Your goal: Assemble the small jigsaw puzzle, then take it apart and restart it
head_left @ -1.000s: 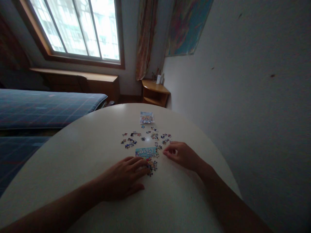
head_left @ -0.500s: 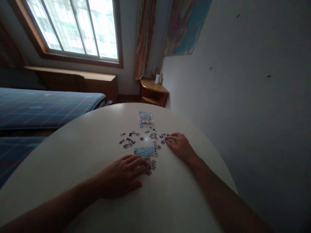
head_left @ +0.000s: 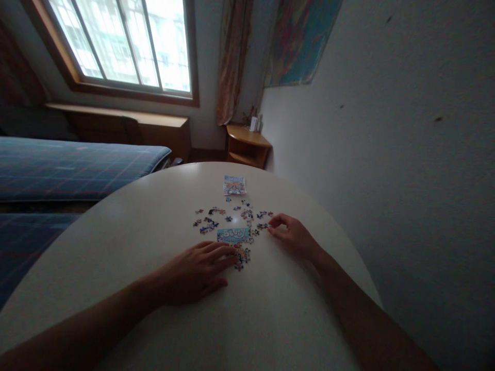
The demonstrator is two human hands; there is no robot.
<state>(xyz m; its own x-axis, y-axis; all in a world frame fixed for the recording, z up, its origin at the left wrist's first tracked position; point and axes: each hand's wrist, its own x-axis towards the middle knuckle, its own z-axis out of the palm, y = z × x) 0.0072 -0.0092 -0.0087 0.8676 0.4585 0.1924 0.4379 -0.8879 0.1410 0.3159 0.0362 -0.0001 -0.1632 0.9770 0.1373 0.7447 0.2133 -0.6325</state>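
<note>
Head view, left hand point(head_left: 198, 271) spread palm-down at joined puzzle point(head_left: 234, 235), right hand point(head_left: 293, 235) half-curled beside loose pieces point(head_left: 262, 226), grip unclear.

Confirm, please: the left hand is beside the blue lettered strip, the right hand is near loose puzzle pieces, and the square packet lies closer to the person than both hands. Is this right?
No: the head view shows the square packet lying farther away than the left hand and the right hand. The rest holds.
</note>
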